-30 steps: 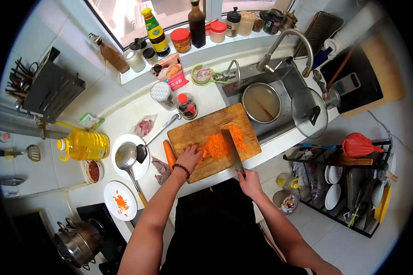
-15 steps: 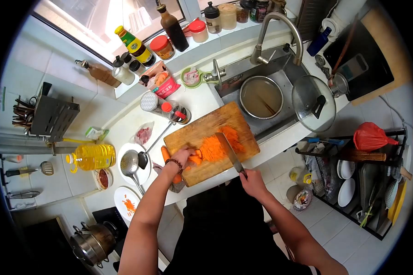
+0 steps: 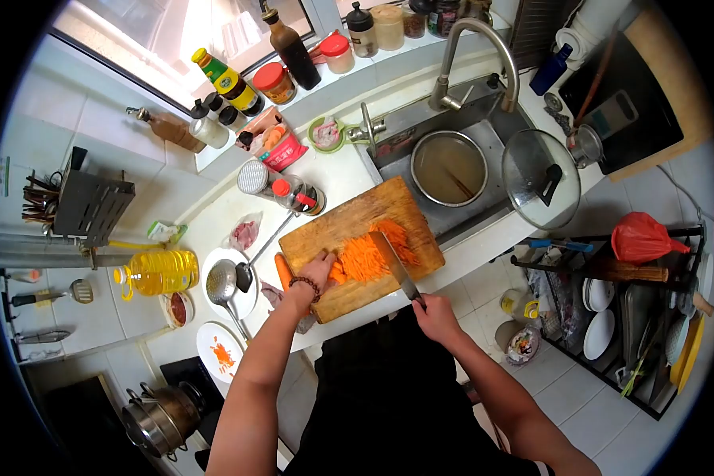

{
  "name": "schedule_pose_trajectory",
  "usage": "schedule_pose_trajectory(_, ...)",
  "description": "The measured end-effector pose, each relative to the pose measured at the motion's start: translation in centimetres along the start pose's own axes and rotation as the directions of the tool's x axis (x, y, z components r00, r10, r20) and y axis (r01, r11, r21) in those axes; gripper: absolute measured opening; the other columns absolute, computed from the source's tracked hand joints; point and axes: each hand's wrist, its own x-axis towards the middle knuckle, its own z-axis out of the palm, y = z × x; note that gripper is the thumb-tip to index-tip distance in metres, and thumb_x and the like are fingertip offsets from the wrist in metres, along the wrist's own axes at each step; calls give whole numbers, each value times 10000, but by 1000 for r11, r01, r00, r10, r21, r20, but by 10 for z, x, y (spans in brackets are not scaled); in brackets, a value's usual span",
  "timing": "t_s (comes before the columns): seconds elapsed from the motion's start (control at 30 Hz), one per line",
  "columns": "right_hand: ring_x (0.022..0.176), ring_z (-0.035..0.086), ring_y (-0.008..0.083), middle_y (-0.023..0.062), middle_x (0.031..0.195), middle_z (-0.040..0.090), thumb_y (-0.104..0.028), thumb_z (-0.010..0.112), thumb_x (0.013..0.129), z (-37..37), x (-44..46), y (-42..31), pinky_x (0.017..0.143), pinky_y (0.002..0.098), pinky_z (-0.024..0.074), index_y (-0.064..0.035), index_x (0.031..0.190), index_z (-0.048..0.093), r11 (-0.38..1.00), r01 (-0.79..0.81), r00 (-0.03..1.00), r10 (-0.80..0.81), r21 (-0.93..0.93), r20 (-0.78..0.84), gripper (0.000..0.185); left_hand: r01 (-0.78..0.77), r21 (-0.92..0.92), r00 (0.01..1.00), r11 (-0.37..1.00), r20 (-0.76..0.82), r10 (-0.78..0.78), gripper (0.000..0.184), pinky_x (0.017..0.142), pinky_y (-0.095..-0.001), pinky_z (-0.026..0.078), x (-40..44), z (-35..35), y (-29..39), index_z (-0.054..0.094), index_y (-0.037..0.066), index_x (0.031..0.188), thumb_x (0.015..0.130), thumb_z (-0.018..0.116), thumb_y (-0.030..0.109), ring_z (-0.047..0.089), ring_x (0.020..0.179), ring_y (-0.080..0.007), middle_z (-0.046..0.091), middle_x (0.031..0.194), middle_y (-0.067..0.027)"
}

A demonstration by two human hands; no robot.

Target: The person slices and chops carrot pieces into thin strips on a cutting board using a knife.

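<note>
My right hand (image 3: pixel 438 319) is closed around the handle of a kitchen knife (image 3: pixel 397 267). Its blade reaches up and left over a pile of shredded carrot (image 3: pixel 362 260) on a wooden cutting board (image 3: pixel 349 299). At the board's left part, my left hand (image 3: pixel 316 270), with a beaded bracelet on the wrist, bends its fingers down on carrot pieces (image 3: pixel 337 273) beside the pile; the fingertips are partly hidden. A whole carrot (image 3: pixel 283 272) lies at the board's left edge, partly behind that hand.
The sink (image 3: pixel 492 127) behind the board holds a pot of cloudy liquid (image 3: pixel 450 168); a glass lid (image 3: pixel 541 178) rests at its right. Left are a skimmer (image 3: pixel 221 281) on a plate, a plate with carrot bits (image 3: pixel 221 353) and an oil jug (image 3: pixel 159 273). Bottles line the windowsill.
My left hand has shifted slightly right and up, now covering more of the carrot pieces. The knife stays at nearly the same place over the pile. The whole view has shifted slightly.
</note>
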Motion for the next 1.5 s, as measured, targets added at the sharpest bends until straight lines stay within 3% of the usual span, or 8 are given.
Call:
schedule_pose_trajectory(0.4,791,646,477,287,785,651,-136,622,920,6,10,0,691,509,514,56,860,655,1000,11,998,-12,6,59,204,115,-140,983,984,-129,-133,592,958,-490,508,-40,20,25,414,23,1355,888,723,214,582,1157,-463,464,1414,-256)
schedule_pose_trajectory(0.63,802,647,477,282,798,659,-142,623,920,11,18,-2,708,520,514,51,859,660,1000,23,996,-22,-16,83,206,147,178,897,973,-438,-55,512,871,-507,554,-36,88,32,400,29,1412,976,582,226,647,1019,-441,490,1366,-235)
schedule_pose_trajectory(0.83,805,649,474,278,802,663,-153,621,919,11,25,-11,722,522,514,48,868,665,999,15,993,-12,-28,120,211,275,-108,927,955,-233,-293,611,801,-509,582,-47,67,52,400,50,1401,917,687,287,660,993,-449,492,1383,-223)
schedule_pose_trajectory(1.13,835,659,468,278,826,671,-145,631,913,32,38,-5,719,497,526,55,905,674,988,105,980,-83,-116,182,205,287,-421,817,860,-362,-450,529,874,-485,546,-48,81,52,531,35,1174,804,812,287,635,1011,-448,606,1223,-234)
schedule_pose_trajectory(1.23,832,649,480,301,815,657,-146,620,912,35,45,-12,754,538,511,63,879,678,987,97,970,-64,-131,234,220,154,-499,673,853,-579,-461,494,697,-425,577,-55,89,43,521,33,1134,821,827,262,686,815,-353,678,1008,-177)
schedule_pose_trajectory(1.3,824,650,480,307,801,652,-149,624,907,37,49,-19,757,539,511,67,871,678,991,85,972,-60,-104,228,226,-10,-970,751,244,-168,-639,449,493,-320,523,-61,84,35,527,44,1118,857,823,259,647,599,-200,673,852,-93)
schedule_pose_trajectory(1.33,824,650,480,307,801,652,-149,624,907,39,53,-22,757,539,511,67,871,679,989,99,969,-72,-106,236,226,-84,-987,745,135,-152,-649,401,399,-242,455,-64,81,31,536,69,1160,901,790,238,575,498,-99,652,815,-38)
schedule_pose_trajectory(1.5,824,651,479,302,803,655,-174,634,890,61,73,-25,758,539,510,64,865,676,976,115,951,-55,-183,303,243,-213,-973,790,-86,-120,-602,359,474,-287,541,-81,56,21,530,101,1215,940,740,196,651,579,-168,664,934,-57)
